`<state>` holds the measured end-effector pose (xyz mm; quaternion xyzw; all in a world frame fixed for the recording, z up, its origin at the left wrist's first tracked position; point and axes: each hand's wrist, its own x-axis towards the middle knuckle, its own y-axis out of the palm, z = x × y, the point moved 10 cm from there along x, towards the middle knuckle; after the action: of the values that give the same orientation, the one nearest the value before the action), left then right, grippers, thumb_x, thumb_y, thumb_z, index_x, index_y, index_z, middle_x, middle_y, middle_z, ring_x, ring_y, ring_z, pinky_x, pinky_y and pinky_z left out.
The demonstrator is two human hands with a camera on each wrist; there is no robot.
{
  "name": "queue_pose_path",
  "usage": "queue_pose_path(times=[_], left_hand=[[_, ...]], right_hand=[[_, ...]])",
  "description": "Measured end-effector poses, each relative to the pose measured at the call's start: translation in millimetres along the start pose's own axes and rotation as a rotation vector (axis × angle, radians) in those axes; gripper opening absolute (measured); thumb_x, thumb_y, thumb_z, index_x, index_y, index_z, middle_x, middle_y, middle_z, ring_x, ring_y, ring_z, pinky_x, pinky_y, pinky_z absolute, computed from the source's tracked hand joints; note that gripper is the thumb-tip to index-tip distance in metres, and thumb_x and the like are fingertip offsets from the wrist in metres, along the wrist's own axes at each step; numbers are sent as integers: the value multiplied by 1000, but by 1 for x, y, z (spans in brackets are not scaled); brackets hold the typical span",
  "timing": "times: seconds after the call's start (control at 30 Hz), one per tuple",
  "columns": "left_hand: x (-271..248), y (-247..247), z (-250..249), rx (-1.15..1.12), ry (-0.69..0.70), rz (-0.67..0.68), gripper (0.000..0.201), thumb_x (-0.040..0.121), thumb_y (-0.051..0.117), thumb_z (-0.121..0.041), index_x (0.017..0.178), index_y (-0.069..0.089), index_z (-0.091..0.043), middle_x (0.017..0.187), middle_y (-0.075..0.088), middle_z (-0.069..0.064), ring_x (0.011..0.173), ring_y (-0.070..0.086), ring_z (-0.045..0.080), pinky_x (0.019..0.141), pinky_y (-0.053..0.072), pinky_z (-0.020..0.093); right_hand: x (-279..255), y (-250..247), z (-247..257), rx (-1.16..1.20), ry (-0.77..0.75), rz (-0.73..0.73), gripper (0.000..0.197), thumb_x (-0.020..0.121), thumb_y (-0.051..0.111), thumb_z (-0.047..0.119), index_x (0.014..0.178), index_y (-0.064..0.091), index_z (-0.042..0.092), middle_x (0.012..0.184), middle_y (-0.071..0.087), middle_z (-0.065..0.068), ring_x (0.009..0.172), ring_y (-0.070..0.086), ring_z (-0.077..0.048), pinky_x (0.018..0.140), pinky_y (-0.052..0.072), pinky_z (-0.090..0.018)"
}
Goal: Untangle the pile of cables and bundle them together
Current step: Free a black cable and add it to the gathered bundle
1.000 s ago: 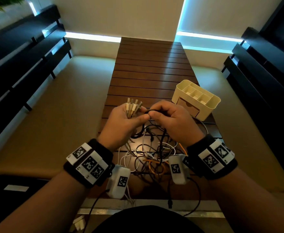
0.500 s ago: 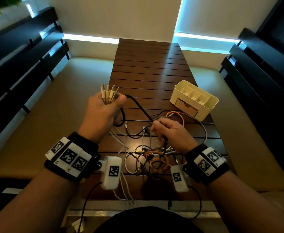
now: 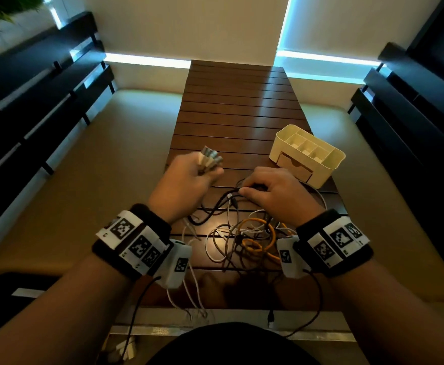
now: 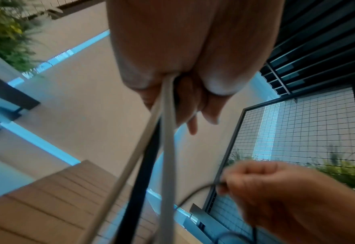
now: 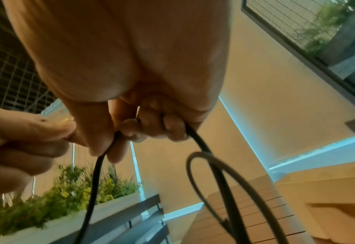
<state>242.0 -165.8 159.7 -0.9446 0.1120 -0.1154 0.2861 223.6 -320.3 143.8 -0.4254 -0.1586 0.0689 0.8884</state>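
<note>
A tangle of white, black and orange cables [image 3: 244,238] lies on the near end of the wooden slatted table [image 3: 236,106]. My left hand [image 3: 186,180] is raised just left of the pile and grips a bunch of cable ends, their plugs [image 3: 210,158] sticking up out of the fist. White and black cables [image 4: 164,148] hang down from that fist. My right hand [image 3: 273,191] sits low over the pile and pinches a black cable [image 5: 97,173] between thumb and fingers. A grey loop [image 5: 201,173] hangs beside it.
A cream desk organiser [image 3: 307,154] with compartments and a small drawer stands on the table just beyond my right hand. Padded benches [image 3: 97,167] flank the table on both sides. Dark slatted racks [image 3: 31,83] line the left and right edges.
My left hand has come back down toward the table with its bunch of plugs. My right hand has slid forward along the black cable and now pinches it farther up the pile.
</note>
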Motion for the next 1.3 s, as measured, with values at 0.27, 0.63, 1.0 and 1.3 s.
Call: queue_pose_path(times=[0.27, 0.63, 1.0, 1.3], left_hand=[[-6, 32, -4, -148, 73, 192, 23, 95, 63, -21, 80, 61, -4, 56, 50, -6, 48, 42, 7, 47, 37, 22], [-7, -17, 26, -665, -69, -121, 20, 99, 54, -13, 79, 53, -13, 50, 34, -10, 40, 25, 10, 42, 28, 23], [0, 0, 7, 46, 0, -29, 26, 96, 62, -24, 71, 54, -27, 63, 51, -8, 50, 47, -3, 47, 33, 12], [7, 10, -2, -146, 86, 90, 30, 97, 60, -25, 78, 57, -2, 55, 45, -7, 44, 37, 8, 46, 33, 30]], right_hand=[[-4, -24, 23, 162, -68, -117, 4, 92, 66, 20, 91, 68, 23, 80, 63, 13, 74, 58, -5, 63, 42, -10], [-16, 11, -37, 403, 245, -74, 23, 101, 51, 33, 88, 67, 24, 65, 58, 16, 61, 53, -3, 66, 45, -30], [15, 4, 6, 94, 18, 43, 10, 95, 63, 27, 85, 65, 28, 76, 61, 13, 71, 57, 3, 60, 42, -6], [21, -7, 21, 217, -62, -62, 8, 98, 59, 24, 93, 66, 25, 77, 62, 11, 70, 57, -3, 63, 44, -10]])
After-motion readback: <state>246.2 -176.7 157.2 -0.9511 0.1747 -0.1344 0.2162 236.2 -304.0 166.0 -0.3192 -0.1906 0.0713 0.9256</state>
